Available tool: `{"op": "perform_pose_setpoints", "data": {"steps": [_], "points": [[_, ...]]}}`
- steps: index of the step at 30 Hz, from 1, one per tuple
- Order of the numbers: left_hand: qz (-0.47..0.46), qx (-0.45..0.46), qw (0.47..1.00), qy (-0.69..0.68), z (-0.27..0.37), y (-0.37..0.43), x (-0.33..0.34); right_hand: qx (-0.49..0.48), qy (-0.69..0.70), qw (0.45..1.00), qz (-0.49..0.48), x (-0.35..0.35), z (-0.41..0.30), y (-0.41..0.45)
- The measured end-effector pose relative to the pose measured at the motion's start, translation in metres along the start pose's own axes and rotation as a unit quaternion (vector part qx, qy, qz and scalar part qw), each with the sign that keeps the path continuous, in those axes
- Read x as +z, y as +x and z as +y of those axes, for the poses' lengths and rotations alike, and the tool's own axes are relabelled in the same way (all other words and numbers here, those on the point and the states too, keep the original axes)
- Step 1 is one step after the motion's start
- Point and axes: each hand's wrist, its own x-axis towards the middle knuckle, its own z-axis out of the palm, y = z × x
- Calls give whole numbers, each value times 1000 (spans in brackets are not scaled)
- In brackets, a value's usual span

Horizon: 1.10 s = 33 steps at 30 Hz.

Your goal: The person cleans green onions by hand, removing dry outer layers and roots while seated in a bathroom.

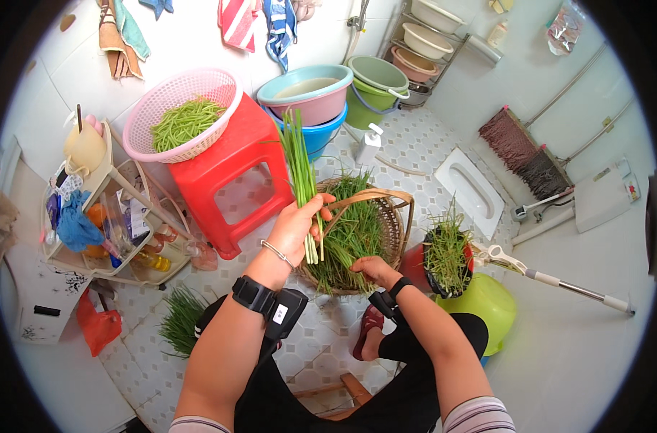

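My left hand (299,222) holds an upright bunch of green stalks with pale lower ends, likely chives (300,168), over the left rim of a woven basket. My right hand (376,270) is at the basket's near right side, fingertips pinched at the greens; whether stalks are between them is unclear. The handled wicker basket (398,222) is full of long, tangled green blades (355,216). To its right stands a red bucket (413,265) lined with a black bag and heaped with greenish and yellowish plant scraps (448,254). Another pile of greens (181,322) lies on the floor beside my left leg.
A red plastic stool (236,162) bears a pink colander (139,122) of green beans. Stacked basins (307,89), a green bucket (369,103) and a white pump bottle (369,145) stand beyond. A cluttered shelf (112,184) is left; a squat toilet (472,189) and lime-green basin (485,308) are right.
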Motion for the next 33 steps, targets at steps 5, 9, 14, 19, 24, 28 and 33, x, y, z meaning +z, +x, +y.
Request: {"op": "perform_pose_setpoints", "data": {"steps": [5, 9, 14, 19, 24, 28, 33], "points": [[2, 19, 1000, 25, -6, 2, 2, -68, 33, 997, 23, -19, -44, -55], [22, 34, 999, 34, -13, 7, 0, -284, -36, 951, 118, -26, -61, -81], [44, 30, 998, 17, -14, 9, 1, -221, 209, 952, 38, -25, -100, -127], [-37, 1, 999, -5, -13, -5, 20, -239, 343, 908, -12, -2, -128, -180], [13, 0, 997, 73, -28, -8, 48, -343, 163, 924, 39, 22, -130, -186], [26, 10, 994, 109, -31, -4, 52, -398, 36, 906, 142, 33, -126, -163], [62, 9, 991, 117, -28, -2, 46, -382, -54, 912, 140, 40, -139, -169]]}}
